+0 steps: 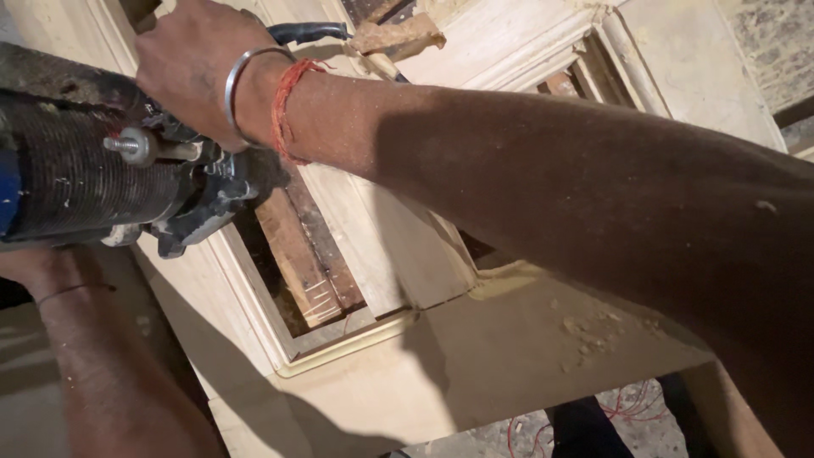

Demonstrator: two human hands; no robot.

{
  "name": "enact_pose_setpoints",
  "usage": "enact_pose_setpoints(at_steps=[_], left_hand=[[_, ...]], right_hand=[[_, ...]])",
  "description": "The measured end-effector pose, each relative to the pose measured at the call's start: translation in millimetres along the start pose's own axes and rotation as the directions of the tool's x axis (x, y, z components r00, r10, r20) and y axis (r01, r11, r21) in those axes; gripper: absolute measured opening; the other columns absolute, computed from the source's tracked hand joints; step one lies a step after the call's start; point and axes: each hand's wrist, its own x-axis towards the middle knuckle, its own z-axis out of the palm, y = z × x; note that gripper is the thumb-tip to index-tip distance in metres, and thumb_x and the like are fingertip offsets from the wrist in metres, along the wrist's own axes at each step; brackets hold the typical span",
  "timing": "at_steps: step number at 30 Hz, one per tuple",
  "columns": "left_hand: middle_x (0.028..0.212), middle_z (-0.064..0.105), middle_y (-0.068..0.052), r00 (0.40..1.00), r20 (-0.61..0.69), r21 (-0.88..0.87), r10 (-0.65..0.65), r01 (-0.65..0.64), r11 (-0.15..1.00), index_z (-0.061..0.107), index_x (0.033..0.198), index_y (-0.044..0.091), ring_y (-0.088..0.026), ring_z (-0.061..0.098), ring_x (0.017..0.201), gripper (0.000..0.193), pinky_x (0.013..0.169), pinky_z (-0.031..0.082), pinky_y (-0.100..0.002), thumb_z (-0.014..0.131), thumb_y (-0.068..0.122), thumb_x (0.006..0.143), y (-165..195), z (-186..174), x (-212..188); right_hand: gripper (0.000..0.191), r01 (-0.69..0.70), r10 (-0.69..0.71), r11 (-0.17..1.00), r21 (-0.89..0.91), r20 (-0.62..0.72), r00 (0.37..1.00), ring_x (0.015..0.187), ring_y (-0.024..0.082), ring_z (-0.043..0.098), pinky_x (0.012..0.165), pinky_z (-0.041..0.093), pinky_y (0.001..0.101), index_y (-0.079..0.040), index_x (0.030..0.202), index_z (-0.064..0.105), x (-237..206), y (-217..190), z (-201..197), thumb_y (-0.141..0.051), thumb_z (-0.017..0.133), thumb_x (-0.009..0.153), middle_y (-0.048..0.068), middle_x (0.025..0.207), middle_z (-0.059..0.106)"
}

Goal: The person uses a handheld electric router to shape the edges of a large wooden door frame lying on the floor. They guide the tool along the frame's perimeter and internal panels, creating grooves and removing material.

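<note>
- Head view: the right hand (199, 72), wearing a steel bangle (246, 85) and red thread (288, 106), lay closed over the top of a dark power tool (102, 174) at nine o'clock.
- The left hand (21, 263) sat under the tool's body, its grip mostly hidden, so I cannot tell.
- The tool rested against a pale wooden door frame (475, 339), whose moulded panel opening (305, 263) lay at six o'clock from the right hand.
</note>
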Motion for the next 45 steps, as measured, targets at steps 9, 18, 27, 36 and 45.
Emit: enact_pose_setpoints(at_steps=[9, 18, 27, 36, 45], left_hand=[[0.128, 0.067, -0.026, 0.989, -0.087, 0.091, 0.117, -0.109, 0.990, 0.063, 0.135, -0.012, -0.036, 0.070, 0.109, 0.043, 0.095, 0.060, -0.043, 0.039, 0.019, 0.118, -4, 15, 7], [0.130, 0.070, -0.025, 0.944, -0.063, 0.351, 0.323, -0.282, 0.893, 0.061, 0.136, -0.012, -0.032, 0.075, 0.104, 0.024, 0.089, 0.068, -0.043, 0.061, 0.001, 0.116, -6, 40, 6], [0.121, 0.070, -0.015, 0.911, -0.155, 0.395, 0.383, -0.298, 0.869, 0.063, 0.121, -0.007, -0.023, 0.073, 0.101, 0.022, 0.087, 0.067, -0.037, 0.067, 0.011, 0.108, -13, 30, 15], [0.111, 0.073, -0.007, 0.892, -0.225, 0.506, 0.392, -0.237, 0.830, 0.068, 0.116, -0.004, -0.015, 0.073, 0.093, 0.015, 0.081, 0.065, -0.032, 0.064, 0.008, 0.107, -14, 44, 13], [0.110, 0.071, -0.003, 0.872, -0.242, 0.536, 0.425, -0.245, 0.808, 0.069, 0.113, -0.002, -0.011, 0.068, 0.096, 0.014, 0.084, 0.061, -0.030, 0.061, 0.009, 0.108, -20, 48, 16]], right_hand=[[0.029, 0.027, -0.022, 0.999, 0.047, -0.108, 0.994, 0.088, 0.029, 0.072, 0.092, 0.050, 0.0448, -0.010, 0.081, 0.079, 5, 10, 8, -0.025, 0.090, 0.059, 0.009, 0.087, 0.071], [0.023, 0.040, -0.038, 0.997, 0.066, -0.032, 0.999, 0.083, 0.031, 0.074, 0.074, 0.059, 0.0409, -0.007, 0.085, 0.078, 6, 15, 0, -0.020, 0.084, 0.067, 0.013, 0.088, 0.074], [0.025, 0.039, -0.042, 0.995, 0.090, 0.030, 0.999, 0.087, 0.032, 0.073, 0.077, 0.058, 0.0423, -0.007, 0.090, 0.077, 11, 18, 4, -0.021, 0.084, 0.070, 0.014, 0.095, 0.073], [0.029, 0.050, -0.054, 0.993, 0.110, 0.029, 0.998, 0.093, 0.032, 0.073, 0.079, 0.058, 0.0435, -0.005, 0.091, 0.077, 11, 21, 6, -0.021, 0.085, 0.069, 0.015, 0.099, 0.073], [0.030, 0.042, -0.045, 0.996, 0.074, 0.046, 0.998, 0.090, 0.032, 0.073, 0.078, 0.059, 0.0438, -0.003, 0.092, 0.076, 12, 23, 6, -0.023, 0.084, 0.071, 0.016, 0.099, 0.073]])
